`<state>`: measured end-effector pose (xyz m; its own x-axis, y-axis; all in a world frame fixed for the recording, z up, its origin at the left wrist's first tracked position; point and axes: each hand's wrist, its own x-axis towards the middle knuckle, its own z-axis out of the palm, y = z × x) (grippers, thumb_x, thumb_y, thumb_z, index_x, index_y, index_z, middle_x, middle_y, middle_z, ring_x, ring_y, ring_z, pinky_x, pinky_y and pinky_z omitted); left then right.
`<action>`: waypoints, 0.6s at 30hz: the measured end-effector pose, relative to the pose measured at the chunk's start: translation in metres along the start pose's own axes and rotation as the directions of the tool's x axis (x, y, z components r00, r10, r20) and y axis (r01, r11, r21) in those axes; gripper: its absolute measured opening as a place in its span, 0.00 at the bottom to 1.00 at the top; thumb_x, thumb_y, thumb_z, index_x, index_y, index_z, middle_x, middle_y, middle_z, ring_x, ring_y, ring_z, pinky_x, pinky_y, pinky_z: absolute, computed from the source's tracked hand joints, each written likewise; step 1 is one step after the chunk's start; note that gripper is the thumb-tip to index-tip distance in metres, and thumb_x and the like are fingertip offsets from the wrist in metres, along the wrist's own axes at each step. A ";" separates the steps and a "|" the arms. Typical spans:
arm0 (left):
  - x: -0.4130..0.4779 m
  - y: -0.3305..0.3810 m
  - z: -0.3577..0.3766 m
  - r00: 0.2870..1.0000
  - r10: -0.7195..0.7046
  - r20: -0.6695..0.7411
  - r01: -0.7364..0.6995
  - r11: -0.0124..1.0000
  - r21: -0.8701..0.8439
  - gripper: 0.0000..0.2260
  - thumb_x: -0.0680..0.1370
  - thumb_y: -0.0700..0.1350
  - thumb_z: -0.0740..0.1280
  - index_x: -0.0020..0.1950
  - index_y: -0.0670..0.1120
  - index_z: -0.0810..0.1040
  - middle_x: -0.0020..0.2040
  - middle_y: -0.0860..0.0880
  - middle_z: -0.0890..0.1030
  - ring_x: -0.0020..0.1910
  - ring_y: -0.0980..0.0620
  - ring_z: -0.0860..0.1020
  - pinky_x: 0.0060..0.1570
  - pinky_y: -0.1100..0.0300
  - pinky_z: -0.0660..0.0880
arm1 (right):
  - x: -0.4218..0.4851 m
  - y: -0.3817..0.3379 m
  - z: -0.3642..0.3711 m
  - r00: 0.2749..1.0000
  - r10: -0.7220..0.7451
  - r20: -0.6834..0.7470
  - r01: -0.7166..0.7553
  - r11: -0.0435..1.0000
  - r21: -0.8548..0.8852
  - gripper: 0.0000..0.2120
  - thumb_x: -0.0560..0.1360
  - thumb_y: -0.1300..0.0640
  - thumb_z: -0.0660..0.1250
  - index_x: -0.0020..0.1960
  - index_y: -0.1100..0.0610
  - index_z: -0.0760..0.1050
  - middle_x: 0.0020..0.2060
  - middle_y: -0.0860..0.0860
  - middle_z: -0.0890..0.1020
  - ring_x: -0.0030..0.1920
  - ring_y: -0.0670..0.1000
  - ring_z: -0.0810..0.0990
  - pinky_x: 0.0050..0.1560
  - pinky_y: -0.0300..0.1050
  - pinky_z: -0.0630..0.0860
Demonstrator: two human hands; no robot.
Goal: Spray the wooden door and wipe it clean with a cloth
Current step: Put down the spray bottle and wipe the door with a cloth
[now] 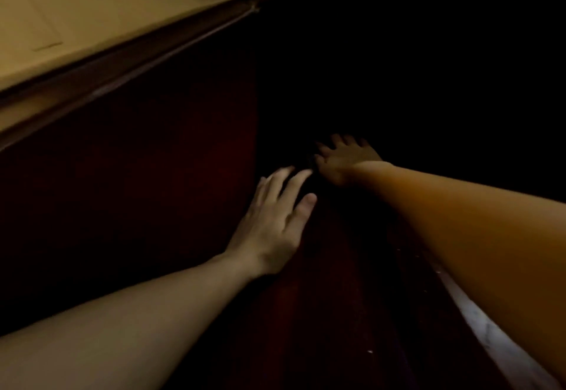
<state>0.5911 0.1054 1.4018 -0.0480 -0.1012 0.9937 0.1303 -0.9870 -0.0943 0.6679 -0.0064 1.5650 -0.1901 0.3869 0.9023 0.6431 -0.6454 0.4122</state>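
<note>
Two bare hands lay on the dark reddish-brown wooden door [153, 190] — left hand [269, 233] flat, fingers spread; right hand [343, 159] further up, fingers splayed. No cloth or spray visible — likely steadying or feeling the surface.

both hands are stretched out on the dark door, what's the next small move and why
Probably pull one hand back to fetch the cloth or spray. The left hand and right hand both show spread fingers against the dark wooden door, and no cloth or bottle is visible in either, though the dim light hides much around the right hand.
</note>
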 end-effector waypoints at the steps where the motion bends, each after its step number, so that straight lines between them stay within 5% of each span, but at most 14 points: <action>1: -0.001 -0.002 -0.001 1.000 0.003 -0.031 -0.004 0.999 -0.041 0.32 0.79 0.70 0.42 0.83 0.64 0.53 0.84 0.61 0.50 0.80 0.63 0.44 0.80 0.52 0.46 | 0.004 -0.006 0.002 1.000 -0.003 -0.013 0.003 1.000 -0.011 0.28 0.84 0.41 0.43 0.83 0.45 0.46 0.83 0.53 0.47 0.82 0.58 0.45 0.80 0.59 0.44; 5: 0.000 -0.006 0.000 0.990 0.046 -0.133 -0.062 0.991 -0.117 0.33 0.80 0.68 0.43 0.84 0.60 0.49 0.84 0.59 0.49 0.83 0.59 0.44 0.83 0.45 0.48 | 0.002 -0.012 0.007 0.999 -0.047 -0.015 0.045 0.996 -0.078 0.27 0.85 0.41 0.42 0.82 0.44 0.45 0.83 0.53 0.48 0.82 0.57 0.46 0.80 0.58 0.45; 8: 0.000 -0.005 0.001 0.984 0.025 -0.177 -0.062 0.976 -0.208 0.33 0.81 0.67 0.45 0.85 0.58 0.52 0.85 0.55 0.52 0.84 0.56 0.48 0.82 0.43 0.52 | -0.026 -0.014 0.005 0.965 -0.254 0.066 0.259 0.961 -0.094 0.28 0.84 0.40 0.41 0.82 0.43 0.41 0.83 0.50 0.45 0.82 0.53 0.44 0.81 0.56 0.43; 12: -0.001 -0.003 0.001 0.977 -0.019 -0.212 -0.046 0.954 -0.298 0.34 0.80 0.67 0.46 0.84 0.55 0.58 0.83 0.55 0.58 0.82 0.57 0.55 0.81 0.51 0.56 | -0.080 -0.015 -0.004 0.882 -0.445 0.159 0.462 0.882 -0.094 0.34 0.79 0.34 0.37 0.83 0.46 0.44 0.83 0.50 0.43 0.82 0.50 0.41 0.81 0.52 0.40; 14: -0.005 -0.001 0.002 0.981 -0.037 -0.192 -0.027 0.946 -0.324 0.34 0.79 0.68 0.46 0.83 0.55 0.60 0.83 0.55 0.59 0.82 0.58 0.56 0.79 0.55 0.57 | -0.093 -0.015 -0.007 0.885 -0.447 0.134 0.458 0.886 -0.070 0.40 0.76 0.31 0.36 0.83 0.51 0.43 0.83 0.50 0.46 0.82 0.49 0.43 0.81 0.49 0.41; 18: -0.009 0.002 -0.001 0.986 -0.065 -0.157 0.006 0.936 -0.353 0.34 0.80 0.69 0.47 0.83 0.56 0.60 0.83 0.55 0.58 0.82 0.52 0.59 0.80 0.43 0.60 | -0.058 -0.027 -0.008 0.929 -0.342 0.144 0.348 0.937 -0.023 0.33 0.84 0.40 0.45 0.83 0.54 0.42 0.83 0.51 0.45 0.82 0.49 0.42 0.81 0.51 0.41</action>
<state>0.5912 0.1048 1.3926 -0.2107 -0.0551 0.9760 -0.2277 -0.9682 -0.1038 0.6555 -0.0165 1.5028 -0.2892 0.6749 0.6788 0.5194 -0.4850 0.7035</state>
